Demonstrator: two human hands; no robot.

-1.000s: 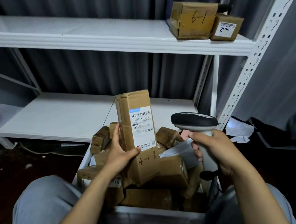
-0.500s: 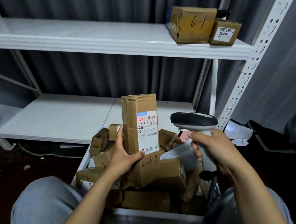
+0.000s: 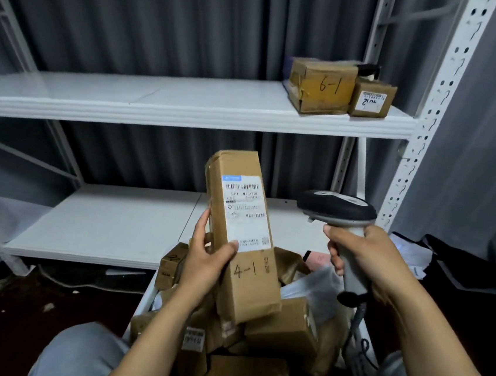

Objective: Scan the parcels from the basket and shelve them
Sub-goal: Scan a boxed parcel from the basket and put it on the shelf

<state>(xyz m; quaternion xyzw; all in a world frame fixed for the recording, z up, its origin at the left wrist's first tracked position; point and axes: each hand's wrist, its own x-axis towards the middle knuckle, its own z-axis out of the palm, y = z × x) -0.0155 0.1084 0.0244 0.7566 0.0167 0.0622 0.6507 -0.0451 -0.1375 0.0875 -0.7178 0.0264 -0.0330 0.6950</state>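
Observation:
My left hand [image 3: 202, 259] grips a long brown parcel [image 3: 246, 279] marked "4-1", held upright above the basket with its white barcode label facing me. My right hand [image 3: 364, 261] holds the grey handle of a barcode scanner [image 3: 335, 207], whose dark head sits just right of the parcel's label, a short gap away. Below both hands the white basket [image 3: 141, 305] is filled with several brown cardboard parcels [image 3: 284, 329] and a white plastic bag [image 3: 313, 286].
A white shelf rack stands ahead. Its upper shelf [image 3: 158, 98] carries a box marked "6-1" [image 3: 321, 87] and a smaller labelled box [image 3: 372, 98] at the right end. The lower shelf [image 3: 99, 221] is bare. The scanner's cable [image 3: 359, 337] hangs down at the right. My knees flank the basket.
My left hand has raised the parcel and turned it more upright, label toward me. The view has tilted down slightly. The scanner stays about where it was.

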